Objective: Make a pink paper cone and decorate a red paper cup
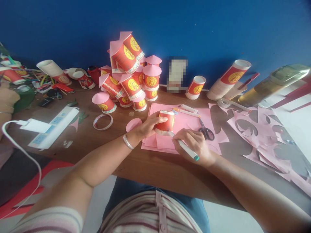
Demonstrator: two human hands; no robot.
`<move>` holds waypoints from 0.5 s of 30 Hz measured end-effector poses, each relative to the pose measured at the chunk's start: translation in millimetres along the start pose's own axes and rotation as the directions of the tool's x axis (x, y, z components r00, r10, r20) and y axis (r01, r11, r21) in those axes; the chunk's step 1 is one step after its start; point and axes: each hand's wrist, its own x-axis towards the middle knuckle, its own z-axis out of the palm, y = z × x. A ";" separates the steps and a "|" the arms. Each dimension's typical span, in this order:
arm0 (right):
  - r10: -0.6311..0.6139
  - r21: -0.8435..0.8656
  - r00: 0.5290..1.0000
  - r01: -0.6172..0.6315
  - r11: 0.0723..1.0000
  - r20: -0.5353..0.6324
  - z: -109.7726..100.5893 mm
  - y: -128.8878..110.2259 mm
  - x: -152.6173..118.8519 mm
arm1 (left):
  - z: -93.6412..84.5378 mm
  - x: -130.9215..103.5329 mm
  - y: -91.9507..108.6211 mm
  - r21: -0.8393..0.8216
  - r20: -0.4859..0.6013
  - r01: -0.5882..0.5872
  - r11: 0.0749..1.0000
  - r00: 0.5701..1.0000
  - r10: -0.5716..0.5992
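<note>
My left hand is closed round a red paper cup with a yellow emblem and a pale band at its lower edge. In my right hand is a white marker with a green end, its tip touching or very close to the cup's lower band. Under both hands lies a stack of pink paper. Just beyond my right hand rest dark-handled scissors. More markers lie on the paper behind the cup.
Several red cups with pink paper cones are piled at the back. To the right are stacked cups, a bottle and cut pink scraps. A power strip and a tape roll lie left.
</note>
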 end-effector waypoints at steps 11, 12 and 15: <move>0.004 0.013 1.000 -0.004 1.000 0.026 0.8 -2.6 -0.2 | 0.8 -0.4 -0.1 0.002 -0.001 0.006 1.000 1.000 -0.006; 0.011 0.019 0.999 -0.011 1.000 0.034 0.7 -3.2 -0.2 | 0.4 -0.1 0.5 0.010 0.004 0.013 1.000 1.000 -0.013; 0.035 0.050 0.998 -0.038 0.998 0.058 0.2 -5.2 0.0 | -0.4 0.9 1.8 0.015 0.008 0.011 1.000 1.000 -0.011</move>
